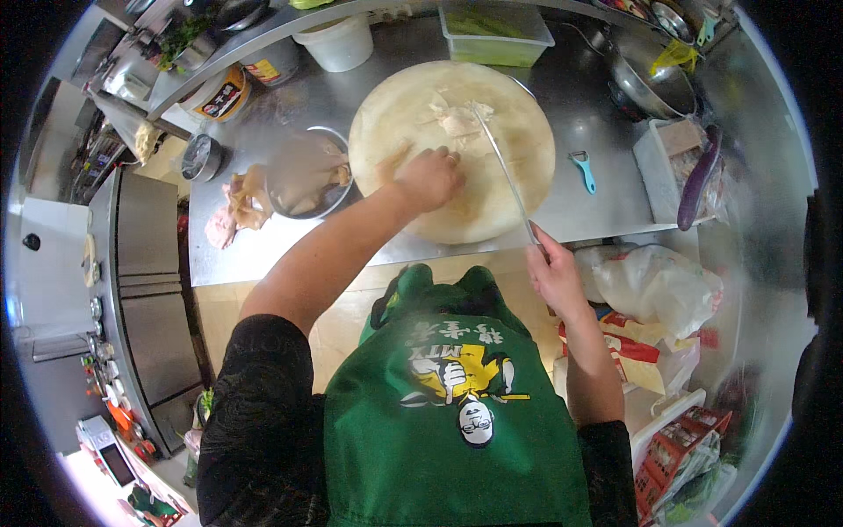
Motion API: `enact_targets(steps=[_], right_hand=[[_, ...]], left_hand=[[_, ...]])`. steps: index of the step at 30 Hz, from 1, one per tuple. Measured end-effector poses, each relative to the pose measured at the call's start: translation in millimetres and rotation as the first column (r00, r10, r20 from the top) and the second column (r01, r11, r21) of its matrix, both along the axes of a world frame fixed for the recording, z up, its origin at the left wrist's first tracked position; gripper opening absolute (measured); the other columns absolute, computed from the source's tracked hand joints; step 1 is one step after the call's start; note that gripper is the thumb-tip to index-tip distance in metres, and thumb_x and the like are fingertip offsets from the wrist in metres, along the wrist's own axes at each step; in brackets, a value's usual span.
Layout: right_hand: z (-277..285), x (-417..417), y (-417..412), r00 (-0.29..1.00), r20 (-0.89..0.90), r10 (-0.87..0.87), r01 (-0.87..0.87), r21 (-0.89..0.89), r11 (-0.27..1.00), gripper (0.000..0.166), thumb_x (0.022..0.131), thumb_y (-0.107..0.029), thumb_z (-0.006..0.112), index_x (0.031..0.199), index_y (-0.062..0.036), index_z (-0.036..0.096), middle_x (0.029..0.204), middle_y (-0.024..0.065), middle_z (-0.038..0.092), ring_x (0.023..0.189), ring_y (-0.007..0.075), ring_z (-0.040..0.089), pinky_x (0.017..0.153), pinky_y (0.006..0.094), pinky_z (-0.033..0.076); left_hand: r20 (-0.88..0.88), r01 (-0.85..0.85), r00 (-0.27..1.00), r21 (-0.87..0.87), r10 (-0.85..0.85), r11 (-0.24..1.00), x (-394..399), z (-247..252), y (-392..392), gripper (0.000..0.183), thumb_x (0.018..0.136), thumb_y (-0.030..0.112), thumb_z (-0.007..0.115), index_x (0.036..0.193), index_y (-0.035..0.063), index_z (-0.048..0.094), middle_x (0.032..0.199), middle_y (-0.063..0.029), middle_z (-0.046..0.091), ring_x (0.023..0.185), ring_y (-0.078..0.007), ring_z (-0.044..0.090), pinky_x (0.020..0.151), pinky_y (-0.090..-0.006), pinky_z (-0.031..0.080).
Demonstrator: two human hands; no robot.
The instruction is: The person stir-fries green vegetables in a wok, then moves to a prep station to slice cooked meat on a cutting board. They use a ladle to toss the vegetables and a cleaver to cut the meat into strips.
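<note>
My right hand [555, 270] grips the handle of a long-bladed kitchen knife [506, 165], whose blade reaches up across a round cutting board [527, 141]. The far end of the blade rests at a pile of pale meat pieces [459, 122] on the upper part of the board. Below the pile, my left hand [431, 176] lies on the board with curled fingers; whether something is under them is hidden. A pale strip of meat [393, 160] lies just left of this hand. Left of the board, a steel bowl [342, 137] holds more meat, partly blurred.
Raw poultry pieces [244, 201] lie on the steel table [217, 263] beside the bowl. A blue peeler [583, 172] is right of the board. Farther right, an eggplant [699, 178] rests on a plastic bin [649, 165]. Behind the board stand a green-tinted tub [494, 49] and a white bucket [337, 46].
</note>
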State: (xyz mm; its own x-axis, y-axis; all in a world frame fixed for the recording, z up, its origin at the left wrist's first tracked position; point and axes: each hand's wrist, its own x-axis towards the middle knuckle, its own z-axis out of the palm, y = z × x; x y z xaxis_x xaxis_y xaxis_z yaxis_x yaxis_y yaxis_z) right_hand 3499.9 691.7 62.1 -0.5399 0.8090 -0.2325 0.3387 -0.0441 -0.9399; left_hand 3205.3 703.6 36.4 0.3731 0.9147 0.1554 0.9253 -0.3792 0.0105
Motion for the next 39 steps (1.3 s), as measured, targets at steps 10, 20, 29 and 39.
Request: enact_targets(steps=[10, 20, 29, 39], right_hand=[[-10, 33, -7, 0.995, 0.095, 0.002, -0.004, 0.024, 1.0, 0.049, 0.091, -0.025, 0.058, 0.135, -0.0053, 0.048, 0.075, -0.0014, 0.053, 0.066, 0.0059, 0.045, 0.061, 0.022, 0.041], [35, 27, -17, 0.923, 0.342, 0.176, -0.215, 0.079, 0.973, 0.048, 0.091, -0.028, 0.056, 0.135, -0.0121, 0.048, 0.1, 0.0181, 0.066, 0.086, 0.0262, 0.066, 0.078, 0.0331, 0.05], [25, 31, -44, 0.806, 0.5, 0.317, -0.466, 0.204, 0.861, 0.048, 0.091, -0.036, 0.055, 0.134, -0.018, 0.047, 0.09, 0.0205, 0.066, 0.082, 0.0385, 0.064, 0.07, 0.0458, 0.051], [25, 51, -62, 0.678, 0.676, 0.288, -0.517, 0.16, 0.841, 0.052, 0.089, -0.035, 0.058, 0.138, -0.0237, 0.042, 0.088, 0.0155, 0.066, 0.078, 0.0348, 0.065, 0.065, 0.0453, 0.05]], left_hand=[[0.168, -0.589, 0.688, -0.438, 0.706, 0.679, 74, -11, -36, 0.036, 0.078, 0.035, 0.063, 0.094, 0.0033, 0.058, 0.095, -0.0175, 0.063, 0.09, -0.0323, 0.063, 0.074, -0.0424, 0.052], [0.434, -0.635, 0.484, -0.425, 0.76, 0.646, 33, -35, -53, 0.026, 0.087, 0.024, 0.055, 0.092, -0.0006, 0.062, 0.077, -0.0195, 0.066, 0.071, -0.0344, 0.066, 0.067, -0.0421, 0.052], [0.697, -0.585, 0.342, -0.367, 0.63, 0.724, 50, -42, -85, 0.019, 0.086, 0.003, 0.055, 0.103, 0.0005, 0.063, 0.099, -0.0176, 0.067, 0.094, -0.0317, 0.064, 0.079, -0.0347, 0.049], [0.769, -0.428, 0.324, -0.401, 0.551, 0.81, 69, -50, -108, 0.021, 0.084, 0.007, 0.056, 0.102, -0.0018, 0.061, 0.09, -0.0189, 0.066, 0.085, -0.0311, 0.064, 0.071, -0.0383, 0.05]])
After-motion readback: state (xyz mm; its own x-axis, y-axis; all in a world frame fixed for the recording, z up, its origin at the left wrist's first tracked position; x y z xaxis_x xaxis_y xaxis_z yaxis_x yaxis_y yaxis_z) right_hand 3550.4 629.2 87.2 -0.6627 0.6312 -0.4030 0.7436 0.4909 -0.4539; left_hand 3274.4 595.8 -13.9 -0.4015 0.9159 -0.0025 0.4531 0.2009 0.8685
